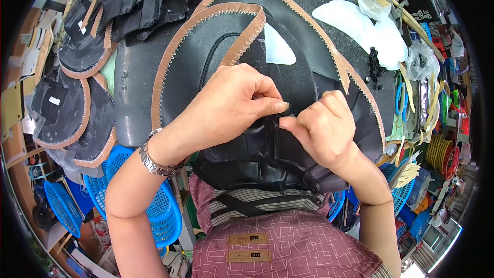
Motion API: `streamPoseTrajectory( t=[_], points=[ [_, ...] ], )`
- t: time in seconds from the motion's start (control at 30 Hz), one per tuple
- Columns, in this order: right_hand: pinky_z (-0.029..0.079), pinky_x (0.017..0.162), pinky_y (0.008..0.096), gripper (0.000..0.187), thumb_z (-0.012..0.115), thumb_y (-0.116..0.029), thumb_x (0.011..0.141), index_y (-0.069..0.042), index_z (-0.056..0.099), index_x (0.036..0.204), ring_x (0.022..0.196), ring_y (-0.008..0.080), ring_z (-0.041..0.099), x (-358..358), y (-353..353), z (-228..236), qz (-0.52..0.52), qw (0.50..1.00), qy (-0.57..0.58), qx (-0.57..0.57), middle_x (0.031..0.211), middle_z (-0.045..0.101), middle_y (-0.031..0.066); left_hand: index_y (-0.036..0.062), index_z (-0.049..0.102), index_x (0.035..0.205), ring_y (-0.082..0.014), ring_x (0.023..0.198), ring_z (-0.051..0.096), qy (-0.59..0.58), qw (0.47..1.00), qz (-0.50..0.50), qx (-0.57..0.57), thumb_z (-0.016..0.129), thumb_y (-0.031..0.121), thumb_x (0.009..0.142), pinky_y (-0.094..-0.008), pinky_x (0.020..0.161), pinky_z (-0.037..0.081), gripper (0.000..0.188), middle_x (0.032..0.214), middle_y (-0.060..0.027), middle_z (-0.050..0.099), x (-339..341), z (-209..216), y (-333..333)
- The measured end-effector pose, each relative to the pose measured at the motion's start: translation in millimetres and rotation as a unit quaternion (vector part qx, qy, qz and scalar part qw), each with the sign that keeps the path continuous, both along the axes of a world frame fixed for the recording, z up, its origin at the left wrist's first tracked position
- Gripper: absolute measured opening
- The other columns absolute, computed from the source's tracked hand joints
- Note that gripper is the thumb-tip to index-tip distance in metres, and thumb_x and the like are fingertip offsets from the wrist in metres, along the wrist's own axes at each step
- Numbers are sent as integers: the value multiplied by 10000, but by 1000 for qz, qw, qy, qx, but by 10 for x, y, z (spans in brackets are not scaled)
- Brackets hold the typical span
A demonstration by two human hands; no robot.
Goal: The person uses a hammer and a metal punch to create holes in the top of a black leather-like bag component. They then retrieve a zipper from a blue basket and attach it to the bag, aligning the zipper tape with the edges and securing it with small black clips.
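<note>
A black leather piece [221, 56], shaped like a shoe upper and edged with a tan zigzag-stitched strip, lies folded and bunched before me. My left hand [239, 95], a steel-banded watch at its wrist, is closed on it with thumb and forefinger pinched at the middle seam. Close by on the right, my right hand [329, 128] has its fingers curled in, the thumb pointing at the same seam. Whatever lies between the right fingertips is hidden. Another tan-edged leather piece [293, 7] spreads behind, and a white shaped sheet [279, 46] shows between the layers.
Several tan-edged black pieces [62, 103] are stacked at the left, more black leather [149, 5] behind them. White cut shapes [360, 25], small black scraps [374, 67] and blue-handled scissors [401, 100] lie right. Blue baskets [159, 211] stand below the table edge.
</note>
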State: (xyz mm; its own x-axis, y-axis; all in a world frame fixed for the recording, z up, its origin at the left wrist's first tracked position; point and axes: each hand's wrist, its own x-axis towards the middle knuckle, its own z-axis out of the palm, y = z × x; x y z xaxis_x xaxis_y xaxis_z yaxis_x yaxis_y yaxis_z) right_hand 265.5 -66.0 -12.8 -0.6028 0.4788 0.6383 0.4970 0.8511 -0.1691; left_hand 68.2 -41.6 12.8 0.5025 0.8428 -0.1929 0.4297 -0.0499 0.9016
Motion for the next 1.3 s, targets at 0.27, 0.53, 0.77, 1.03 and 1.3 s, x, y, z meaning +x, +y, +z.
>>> streamPoseTrajectory(
  t=[0.27, 0.53, 0.77, 1.03, 1.3],
  points=[
    [338, 540, 315, 256, 743, -155, 680, -57, 555, 823, 562, 183, 418, 24, 13, 23, 13, 999, -6, -38, 620, 437, 14, 2, 656, 777, -172, 676, 532, 11, 999, 14, 41, 663, 135, 787, -303, 640, 431, 133, 678, -74, 587, 11, -42, -28],
    [378, 605, 320, 288, 722, -162, 622, -60, 595, 860, 677, 188, 509, -109, 42, 83, -22, 998, -1, -66, 764, 530, 20, 12, 638, 758, -227, 703, 567, -16, 988, 43, 147, 644, 121, 780, -333, 654, 440, 111, 692, -94, 603, 39, -173, -92],
    [425, 594, 331, 220, 696, -103, 629, -18, 595, 806, 682, 199, 526, -107, 36, 59, 103, 994, -4, -43, 801, 551, 70, 23, 626, 739, -243, 719, 563, -11, 990, 51, 134, 640, 141, 782, -348, 709, 426, 126, 691, -93, 589, 45, -160, -110],
    [478, 638, 304, 152, 657, -74, 608, -38, 611, 748, 661, 158, 529, -102, -127, 29, 101, 990, -66, 75, 777, 583, 58, 39, 601, 723, -231, 724, 545, 13, 984, 55, 170, 639, 163, 800, -347, 760, 391, 150, 671, -67, 565, 71, -182, -165],
    [460, 628, 300, 143, 635, -113, 665, -58, 622, 797, 661, 149, 535, -81, -186, -26, -11, 988, -90, 127, 778, 582, 41, 36, 615, 741, -234, 759, 551, 3, 987, 37, 159, 638, 178, 808, -350, 743, 394, 159, 701, -76, 585, 46, -169, -135]
  ],
)
